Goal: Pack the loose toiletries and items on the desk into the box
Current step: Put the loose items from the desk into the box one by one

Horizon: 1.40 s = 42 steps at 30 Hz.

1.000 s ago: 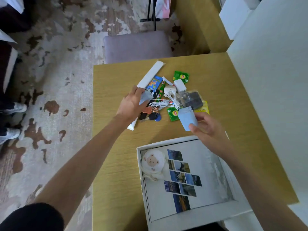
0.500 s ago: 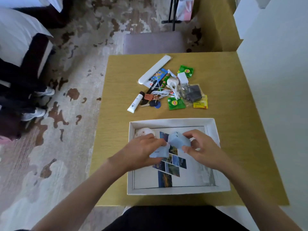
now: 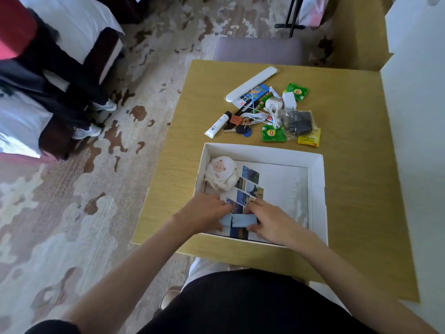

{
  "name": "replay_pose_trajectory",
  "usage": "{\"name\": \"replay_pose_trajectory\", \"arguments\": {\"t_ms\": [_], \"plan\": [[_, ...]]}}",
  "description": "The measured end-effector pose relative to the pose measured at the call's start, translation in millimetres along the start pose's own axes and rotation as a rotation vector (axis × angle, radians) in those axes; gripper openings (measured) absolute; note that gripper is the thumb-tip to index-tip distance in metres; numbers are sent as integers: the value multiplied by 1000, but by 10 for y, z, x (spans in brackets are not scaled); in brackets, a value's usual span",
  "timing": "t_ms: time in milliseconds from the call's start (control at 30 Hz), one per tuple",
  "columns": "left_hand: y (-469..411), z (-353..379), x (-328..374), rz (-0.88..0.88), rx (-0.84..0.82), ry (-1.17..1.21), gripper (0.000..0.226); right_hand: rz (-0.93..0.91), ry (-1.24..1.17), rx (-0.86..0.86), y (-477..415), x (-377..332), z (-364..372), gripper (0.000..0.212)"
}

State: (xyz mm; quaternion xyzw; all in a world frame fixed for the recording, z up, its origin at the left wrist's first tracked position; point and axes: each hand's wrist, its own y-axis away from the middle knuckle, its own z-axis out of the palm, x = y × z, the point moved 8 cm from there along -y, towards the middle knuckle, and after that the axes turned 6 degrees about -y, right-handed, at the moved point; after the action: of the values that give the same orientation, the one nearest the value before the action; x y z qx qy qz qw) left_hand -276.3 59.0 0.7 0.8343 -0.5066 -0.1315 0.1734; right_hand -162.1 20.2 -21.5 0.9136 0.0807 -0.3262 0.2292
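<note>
A white open box [image 3: 317,186] sits on the yellow desk [image 3: 361,189], with a photo sheet on its floor and a cream plush pouch [image 3: 220,174] in its far left corner. Two pale blue packets [image 3: 238,221] lie side by side near the box's front wall. My left hand [image 3: 204,214] holds the left packet and my right hand [image 3: 269,219] holds the right one, fingers curled round their ends. Behind the box lies a loose pile: a white tube [image 3: 217,125], a long white case [image 3: 251,83], keys [image 3: 240,129], a white cable [image 3: 262,114] and green tea sachets [image 3: 273,133].
A charger in a clear bag [image 3: 299,121], a yellow sachet [image 3: 309,138] and a white adapter [image 3: 289,101] also lie in the pile. A grey chair [image 3: 257,50] stands past the desk's far edge. A white wall [image 3: 416,116] runs along the right. Someone's shoes [image 3: 86,132] are on the carpet at left.
Both hands carried the blue packets from the pile into the box and lowered them to its floor near the front wall. The camera tilted back toward me.
</note>
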Motion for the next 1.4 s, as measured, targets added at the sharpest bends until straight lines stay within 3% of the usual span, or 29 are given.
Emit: {"name": "replay_pose_trajectory", "arguments": {"t_ms": [233,433,600,800,1067,1233,1400], "plan": [[73,-68,4,-50,-61,-93,14,44,-202,-126,17,-31,115,23],[65,-34,-8,-76,-218,-77,22,31,-323,-221,40,-68,186,27],[22,-26,-34,-75,-246,0,26,31,-322,-250,39,-42,108,34],[-87,-303,-295,-145,-62,306,26,73,-406,23,39,108,-367,24],[-438,-972,-822,-253,330,537,23,107,-470,514,50,305,-1285,18],[-1015,-1126,-1135,-299,368,635,25,144,-382,673,-133,413,-1785,22],[-1720,-1092,-1242,-240,252,559,32,239,-237,671,-484,685,-1977,19]]}}
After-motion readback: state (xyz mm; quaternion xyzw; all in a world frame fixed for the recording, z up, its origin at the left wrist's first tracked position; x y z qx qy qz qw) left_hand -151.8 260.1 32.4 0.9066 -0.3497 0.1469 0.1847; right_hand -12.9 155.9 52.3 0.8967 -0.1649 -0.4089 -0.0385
